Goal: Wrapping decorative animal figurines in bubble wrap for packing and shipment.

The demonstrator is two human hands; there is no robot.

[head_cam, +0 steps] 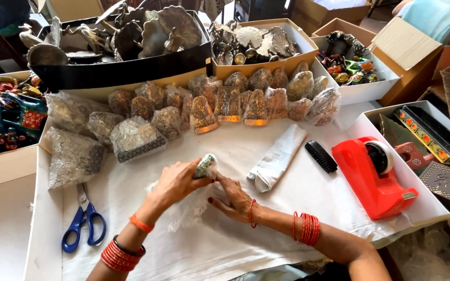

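My left hand [175, 182] grips a small decorated ornament [205, 165] that is partly wrapped in clear bubble wrap [186, 208]. Beside it my right hand [232, 199] presses the wrap against the white table cover, fingers touching the same bundle. Both wrists carry red and orange bangles. Just behind my hands stands a row of several brass-coloured figurines in bubble wrap [229, 104].
Blue-handled scissors [83, 221] lie at front left. A folded white cloth [277, 158], a black brush [321, 156] and a red tape dispenser [373, 177] lie to the right. Boxes of metal ornaments [131, 36] and painted items [347, 65] line the back; painted toys [6, 114] sit left.
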